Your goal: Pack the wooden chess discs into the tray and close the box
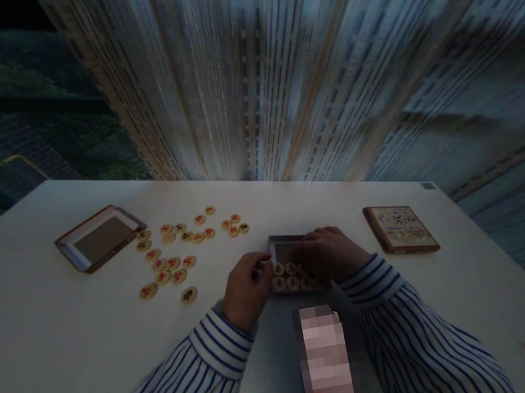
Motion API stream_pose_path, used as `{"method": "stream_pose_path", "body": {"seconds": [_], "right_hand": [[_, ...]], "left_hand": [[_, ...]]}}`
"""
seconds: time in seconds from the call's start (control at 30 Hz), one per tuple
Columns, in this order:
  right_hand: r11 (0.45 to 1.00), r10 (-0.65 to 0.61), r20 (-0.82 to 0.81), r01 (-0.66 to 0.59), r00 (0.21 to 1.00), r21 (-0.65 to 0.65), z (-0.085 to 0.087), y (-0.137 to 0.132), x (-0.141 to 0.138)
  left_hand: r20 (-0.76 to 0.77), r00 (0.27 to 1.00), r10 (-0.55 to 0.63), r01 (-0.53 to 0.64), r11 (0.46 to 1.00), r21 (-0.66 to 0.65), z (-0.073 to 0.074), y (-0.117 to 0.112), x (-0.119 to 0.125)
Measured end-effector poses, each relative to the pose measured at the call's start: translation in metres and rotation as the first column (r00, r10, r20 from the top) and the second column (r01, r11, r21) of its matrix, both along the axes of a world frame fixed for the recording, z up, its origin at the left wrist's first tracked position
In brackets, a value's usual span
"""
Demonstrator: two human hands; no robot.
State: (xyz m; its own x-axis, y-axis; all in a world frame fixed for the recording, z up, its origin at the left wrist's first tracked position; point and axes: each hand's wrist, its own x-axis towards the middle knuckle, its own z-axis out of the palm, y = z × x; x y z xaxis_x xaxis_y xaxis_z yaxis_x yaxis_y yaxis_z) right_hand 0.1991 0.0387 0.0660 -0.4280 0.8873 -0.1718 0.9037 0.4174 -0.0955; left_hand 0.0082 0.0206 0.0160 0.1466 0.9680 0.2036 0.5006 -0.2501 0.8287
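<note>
Surrounding the grey tray, the white table is supporting everything. An open shallow box is lying far left of the tray; a flat printed box is lying to its right. The right hand is covering the tray's right side; its grip is not showing. The left hand is curling narrowly at the tray's left edge; whether it is holding anything cannot be told. Rows of discs are partly filling the tray; many loose discs are lying outside, to its left.

Shallow grey tray; pale discs inside
</note>
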Motion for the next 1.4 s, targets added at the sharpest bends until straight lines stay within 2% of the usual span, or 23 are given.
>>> {"method": "stream_pose_path", "body": {"seconds": [0.2, 0.37, 0.47, 0.57, 0.9, 1.4], "right_hand": [[0.992, -0.044, 0.017, 0.041, 0.999, 0.123, 0.002, 0.002, 0.006], [0.968, -0.170, 0.056, 0.156, 0.984, 0.199, 0.009, 0.003, 0.010], [0.947, -0.268, 0.112, 0.240, 0.957, 0.211, 0.011, 0.003, 0.012], [0.941, -0.314, 0.163, 0.283, 0.935, 0.188, 0.009, 0.002, 0.014], [0.955, -0.293, 0.210, 0.273, 0.933, 0.120, 0.002, 0.003, 0.013], [0.958, -0.281, 0.203, 0.262, 0.938, 0.116, 0.000, 0.004, 0.011]], "left_hand": [[-0.007, 1.000, 0.000, 0.000, 1.000, 0.005, -0.001, 0.000, 0.000], [-0.013, 1.000, -0.004, 0.004, 1.000, 0.023, 0.000, -0.001, -0.001], [-0.017, 1.000, 0.001, -0.001, 1.000, 0.026, -0.001, -0.001, 0.000], [-0.034, 0.999, -0.006, 0.008, 0.999, 0.052, -0.004, 0.000, 0.000], [-0.072, 0.996, -0.043, 0.053, 0.989, 0.138, -0.010, 0.000, 0.000], [-0.068, 0.996, -0.056, 0.063, 0.992, 0.108, -0.007, -0.002, 0.001]]}}
